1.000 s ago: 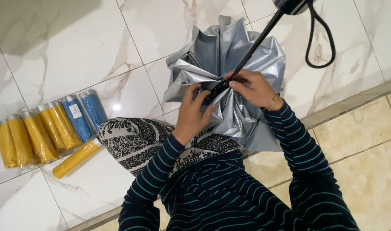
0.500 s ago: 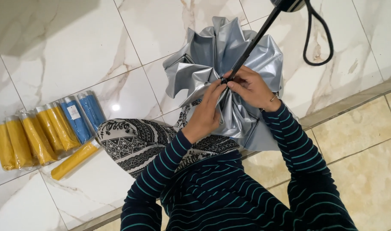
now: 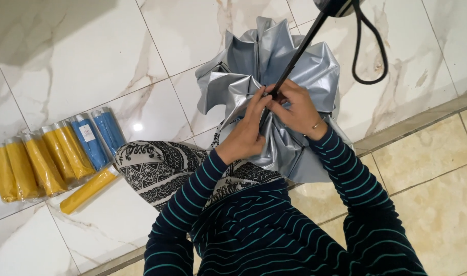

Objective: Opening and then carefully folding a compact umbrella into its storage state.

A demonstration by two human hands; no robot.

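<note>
Left grip (image 3: 246, 134) and right grip (image 3: 295, 110) both clamped on silver umbrella (image 3: 254, 66), fingertips meeting at black shaft (image 3: 300, 53) amid bunched canopy folds. Umbrella held over lap and marble floor (image 3: 65, 61), directly beneath grips. Wrist strap (image 3: 369, 51) hanging right of grips. Sleeved yellow and blue umbrellas (image 3: 54, 153) lying well left, on floor.

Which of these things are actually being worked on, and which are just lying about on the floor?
In hand: silver umbrella, with its black shaft, gripped by the left hand and right hand.

Lying about: wrapped yellow umbrellas, wrapped blue umbrellas, loose yellow umbrella.
</note>
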